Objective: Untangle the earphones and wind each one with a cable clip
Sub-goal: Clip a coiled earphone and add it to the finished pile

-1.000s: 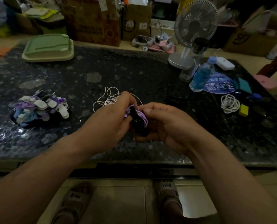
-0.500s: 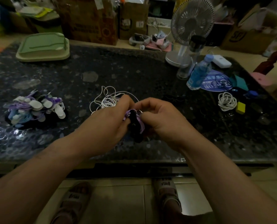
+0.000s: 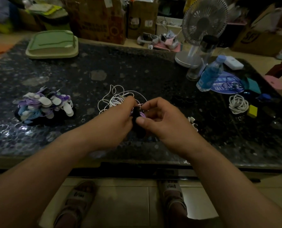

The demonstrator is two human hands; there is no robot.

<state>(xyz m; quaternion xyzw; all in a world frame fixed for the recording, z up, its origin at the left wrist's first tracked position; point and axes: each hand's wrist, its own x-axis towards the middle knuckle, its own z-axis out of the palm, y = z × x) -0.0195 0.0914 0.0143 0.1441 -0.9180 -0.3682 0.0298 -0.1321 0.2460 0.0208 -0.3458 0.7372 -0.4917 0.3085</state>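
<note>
I judge clipping is in hand: my left hand (image 3: 114, 119) grips the purple earphone bundle (image 3: 142, 114), my right hand (image 3: 163, 122) pinches the black clip (image 3: 135, 115); next, press it closed.

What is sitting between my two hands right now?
In the head view, a purple earphone with a black cable clip, pinched by the left hand and right hand.

Glossy speckled stone table (image 3: 137, 66), matt green plastic tray (image 3: 52, 45) — clear plastic bottle (image 3: 210, 74), brown cardboard boxes (image 3: 102, 18).
</note>
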